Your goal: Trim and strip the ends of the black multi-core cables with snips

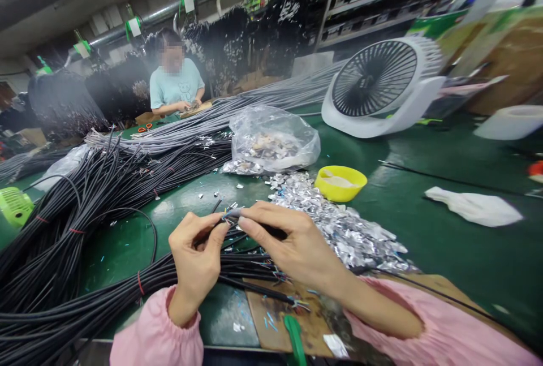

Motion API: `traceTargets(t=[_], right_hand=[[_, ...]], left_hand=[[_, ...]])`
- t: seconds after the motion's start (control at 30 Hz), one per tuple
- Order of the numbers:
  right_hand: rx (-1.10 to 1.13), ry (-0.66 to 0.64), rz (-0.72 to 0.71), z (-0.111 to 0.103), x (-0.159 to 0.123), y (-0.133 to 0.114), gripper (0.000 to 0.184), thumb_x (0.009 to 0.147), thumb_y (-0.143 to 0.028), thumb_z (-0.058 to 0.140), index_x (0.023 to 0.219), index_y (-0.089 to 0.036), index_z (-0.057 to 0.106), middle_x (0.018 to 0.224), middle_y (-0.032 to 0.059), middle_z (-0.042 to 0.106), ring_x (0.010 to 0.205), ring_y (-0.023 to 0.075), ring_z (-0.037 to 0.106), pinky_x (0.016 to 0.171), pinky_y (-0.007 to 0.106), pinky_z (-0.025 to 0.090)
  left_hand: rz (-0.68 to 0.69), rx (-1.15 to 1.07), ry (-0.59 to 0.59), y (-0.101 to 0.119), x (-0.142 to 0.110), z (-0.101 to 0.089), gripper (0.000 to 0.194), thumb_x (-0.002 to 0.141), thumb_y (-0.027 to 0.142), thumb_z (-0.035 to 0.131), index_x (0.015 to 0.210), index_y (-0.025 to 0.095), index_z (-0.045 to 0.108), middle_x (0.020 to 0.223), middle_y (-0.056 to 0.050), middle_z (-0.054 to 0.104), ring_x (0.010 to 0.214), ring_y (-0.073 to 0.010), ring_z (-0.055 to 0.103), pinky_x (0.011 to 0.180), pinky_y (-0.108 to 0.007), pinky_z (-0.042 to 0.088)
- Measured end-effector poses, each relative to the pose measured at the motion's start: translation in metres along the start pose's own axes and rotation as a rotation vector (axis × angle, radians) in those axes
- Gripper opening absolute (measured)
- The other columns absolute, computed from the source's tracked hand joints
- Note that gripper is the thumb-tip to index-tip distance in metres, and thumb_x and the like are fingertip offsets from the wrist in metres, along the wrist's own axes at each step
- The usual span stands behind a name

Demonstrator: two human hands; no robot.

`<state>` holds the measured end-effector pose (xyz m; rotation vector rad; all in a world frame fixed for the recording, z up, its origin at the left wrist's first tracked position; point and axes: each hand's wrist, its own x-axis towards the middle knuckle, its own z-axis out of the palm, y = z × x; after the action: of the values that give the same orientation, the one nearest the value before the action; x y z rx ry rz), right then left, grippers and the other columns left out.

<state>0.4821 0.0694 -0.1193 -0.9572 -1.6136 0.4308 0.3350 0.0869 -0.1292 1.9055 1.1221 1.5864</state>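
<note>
My left hand (196, 261) pinches the thin coloured wires at the stripped end of a cable (231, 214). Thumb and forefinger of my right hand (297, 237) are closed on the same cable end, close to the left fingertips. The exact grip of each finger is partly hidden. Below the hands lies a bundle of black cables (161, 275) tied with a red band, its stripped ends fanning out under my right hand. One stripped cable end (297, 302) rests over a brown board (271, 335), beside a green-handled tool (294, 335).
Silver foil scraps (352, 230) are heaped right of my hands, near a yellow bowl (340, 184) and a clear plastic bag (275, 140). A white fan (377, 86) stands behind. More black cables (97, 196) lie left. Across the table sits a person (176, 83).
</note>
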Motion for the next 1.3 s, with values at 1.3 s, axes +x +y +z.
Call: traceTargets(t=[1.3], right_hand=[[-0.193, 0.045, -0.043, -0.0012, -0.0016, -0.0008, 0.02, 0.088, -0.024, 0.051, 0.082, -0.017, 0.069, 0.073, 0.004, 0.067, 0.064, 0.0152, 0.062, 0.056, 0.025, 0.049]], left_hand=[[-0.216, -0.052, -0.248, 0.0064, 0.0068, -0.0038, 0.035, 0.086, 0.036, 0.049, 0.058, 0.016, 0.058, 0.047, 0.004, 0.048, 0.037, -0.006, 0.044, 0.04, -0.018, 0.033]])
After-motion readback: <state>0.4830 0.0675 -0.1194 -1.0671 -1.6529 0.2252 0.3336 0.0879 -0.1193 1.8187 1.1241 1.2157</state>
